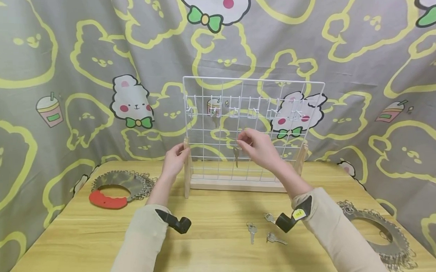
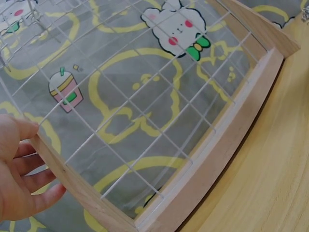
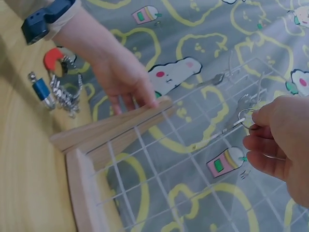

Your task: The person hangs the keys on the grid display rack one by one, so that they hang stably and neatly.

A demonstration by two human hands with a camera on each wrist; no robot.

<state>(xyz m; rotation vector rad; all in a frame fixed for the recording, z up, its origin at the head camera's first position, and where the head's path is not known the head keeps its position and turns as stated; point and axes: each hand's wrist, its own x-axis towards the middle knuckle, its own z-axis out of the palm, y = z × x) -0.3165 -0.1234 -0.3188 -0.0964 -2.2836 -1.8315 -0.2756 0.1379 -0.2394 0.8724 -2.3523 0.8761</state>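
Observation:
A white wire grid rack (image 1: 239, 144) with wooden side posts stands upright on the table. My left hand (image 1: 175, 160) holds the left wooden post (image 2: 72, 188) near its top, thumb and fingers on either side. In front of the grid, my right hand (image 1: 261, 147) pinches a metal split ring (image 3: 246, 118) between thumb and fingertips. From that ring hangs a silver key (image 1: 236, 156), below the row of hooks (image 1: 253, 111). Another key (image 1: 215, 116) dangles from a hook further left on the grid.
Three loose keys with rings lie on the table (image 1: 214, 252), one being this key (image 1: 252, 232). At the left is a toothed metal hoop (image 1: 119, 178) with a red grip and many small rings. A similar hoop (image 1: 395, 234) lies at the right, partly behind my right sleeve.

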